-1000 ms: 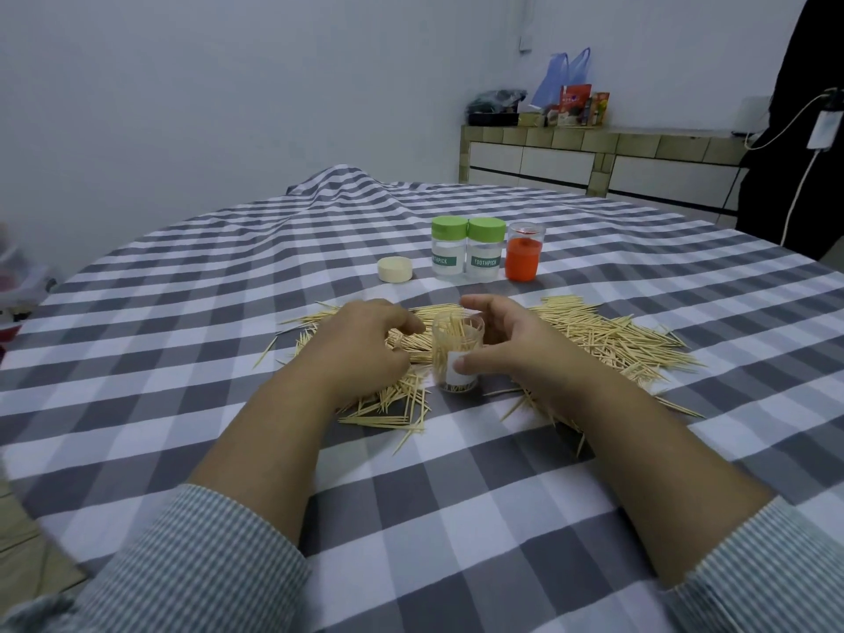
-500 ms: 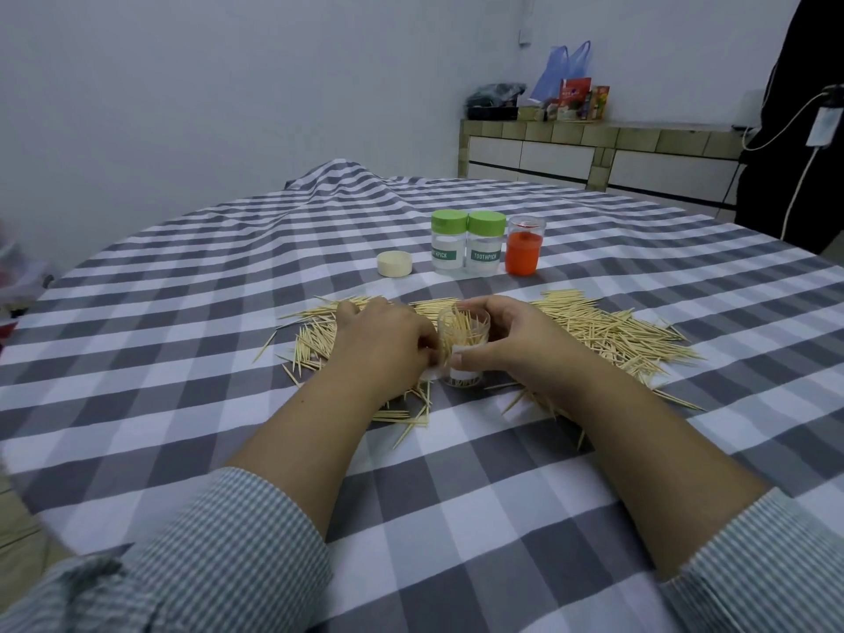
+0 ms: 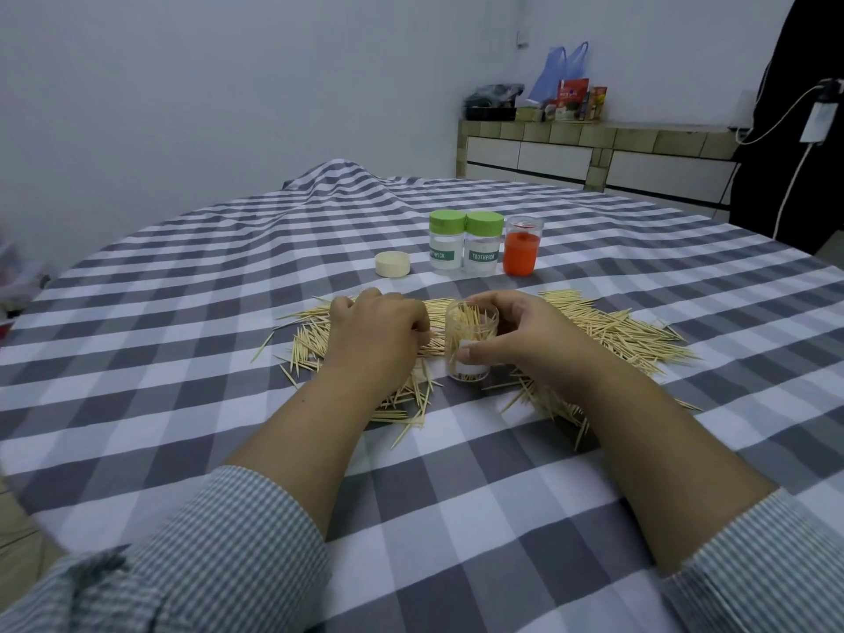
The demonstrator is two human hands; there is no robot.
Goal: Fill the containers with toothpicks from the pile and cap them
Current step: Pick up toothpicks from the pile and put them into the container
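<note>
A surface (image 3: 137,340) covered by a grey and white checked cloth was seen from above, filling most of the frame. Near the centre, a pile (image 3: 607,331) of toothpicks was spread across the cloth, reaching from left of centre to the right.

An open clear jar (image 3: 470,342), partly filled with upright toothpicks, was stood on the cloth at the centre of the pile. It was gripped by the right hand (image 3: 525,333), with the thumb across its front and the fingers curled round its far side.

The left hand (image 3: 374,331) was rested on the pile just left of the jar, knuckles up and fingers curled down into the toothpicks; whether any were pinched could not be told.

Further up the frame, two jars with green caps (image 3: 463,242) were stood side by side, touching. An uncapped jar with orange contents (image 3: 521,246) was placed just to their right, and a loose cream cap (image 3: 392,264) lay to their left.
</note>
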